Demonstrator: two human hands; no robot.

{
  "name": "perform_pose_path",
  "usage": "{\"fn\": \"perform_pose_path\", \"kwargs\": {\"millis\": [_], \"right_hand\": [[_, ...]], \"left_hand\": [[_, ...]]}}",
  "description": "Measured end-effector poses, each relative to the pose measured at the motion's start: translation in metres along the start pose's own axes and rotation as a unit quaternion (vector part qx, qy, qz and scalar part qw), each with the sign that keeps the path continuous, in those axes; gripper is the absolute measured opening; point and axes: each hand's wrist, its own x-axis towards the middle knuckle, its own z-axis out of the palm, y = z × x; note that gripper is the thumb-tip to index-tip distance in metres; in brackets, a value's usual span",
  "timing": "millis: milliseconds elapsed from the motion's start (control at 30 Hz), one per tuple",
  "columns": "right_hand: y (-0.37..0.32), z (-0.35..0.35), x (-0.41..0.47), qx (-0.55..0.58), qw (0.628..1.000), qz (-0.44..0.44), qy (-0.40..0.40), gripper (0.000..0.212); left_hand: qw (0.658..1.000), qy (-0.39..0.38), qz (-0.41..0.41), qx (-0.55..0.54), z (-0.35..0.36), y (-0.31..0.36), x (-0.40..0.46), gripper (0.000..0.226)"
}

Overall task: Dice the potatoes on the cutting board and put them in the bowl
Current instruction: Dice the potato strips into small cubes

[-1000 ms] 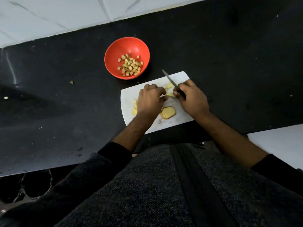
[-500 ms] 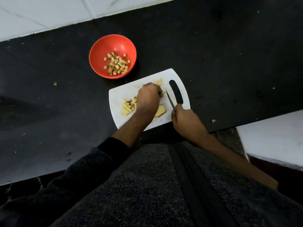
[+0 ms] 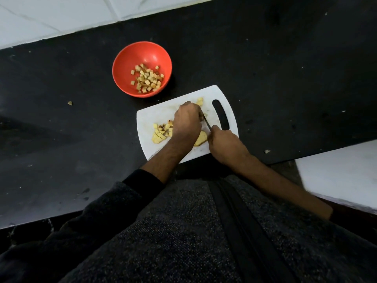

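Note:
A white cutting board lies on the black counter near its front edge. My left hand sits on the board with curled fingers holding down potato strips; what lies under it is hidden. My right hand grips a knife whose blade points toward the left hand's fingertips. Diced potato pieces lie on the board's left part, a potato slice shows between the hands, and a few pieces sit at the far edge. A red bowl with several potato cubes stands beyond the board to the left.
Stray potato bits lie on the black counter: one at left and one at right near the edge. A white surface sits lower right. White tiles run along the back.
The right hand with the knife pulled back from the board's far end to its near right side. The left hand shifted a little toward the far edge. The camera view also shifted.

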Motion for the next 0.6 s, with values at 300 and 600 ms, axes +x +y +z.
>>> {"fn": "perform_pose_path", "kwargs": {"millis": [300,600], "right_hand": [[0.014,0.010,-0.036,-0.065,0.998,0.001,-0.004,0.013],[-0.001,-0.003,-0.024,-0.041,0.998,-0.016,0.046,0.015]], "left_hand": [[0.999,0.026,0.028,-0.011,-0.001,-0.012,-0.005,0.010],[0.997,0.035,0.060,0.023,-0.004,-0.018,-0.013,0.024]]}}
